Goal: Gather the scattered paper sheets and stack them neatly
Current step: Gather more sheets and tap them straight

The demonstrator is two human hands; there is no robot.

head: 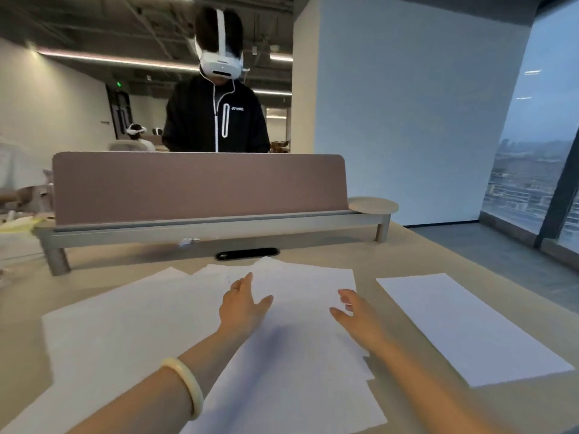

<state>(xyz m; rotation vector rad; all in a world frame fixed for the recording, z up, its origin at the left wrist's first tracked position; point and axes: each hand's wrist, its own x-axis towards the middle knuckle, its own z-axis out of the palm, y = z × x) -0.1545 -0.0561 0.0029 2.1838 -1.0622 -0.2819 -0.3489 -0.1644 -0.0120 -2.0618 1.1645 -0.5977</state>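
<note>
Cut off at bottom edge: near ends of the central paper sheets [300, 355], and both forearms. Cannot count the sheets in that overlapped spread; edges fanned, corners out of line. Blurred: fingertips of right hand [354, 314]. Cannot confirm contact with the paper for either hand.

Right hand palm down over the right margin of the spread, fingers loosely extended, thumb out, gripping nothing. Left hand [242, 303] palm down over the upper middle of the spread, fingers straight and parted, holding nothing; pale bangle [185, 386] on that wrist.

Large left sheet [125, 324] tucked partly under the spread, near edge out of frame. Lone sheet [470, 327] flat to the right, apart from the rest, clear of both hands.

Surface: beige desk [423, 261]. Black oval cable port [247, 254] just beyond the paper. Behind it a grey rail [203, 233] on short legs carrying a mauve divider panel [197, 186], round disc [372, 204] at the right end.

Room: open office, dark exposed ceiling, strip lights. Person in black jacket [216, 120] behind the divider, lower body hidden by it, white headset [221, 65] on. White column [407, 104] to the right, then tall window [539, 136] with hazy city view.
</note>
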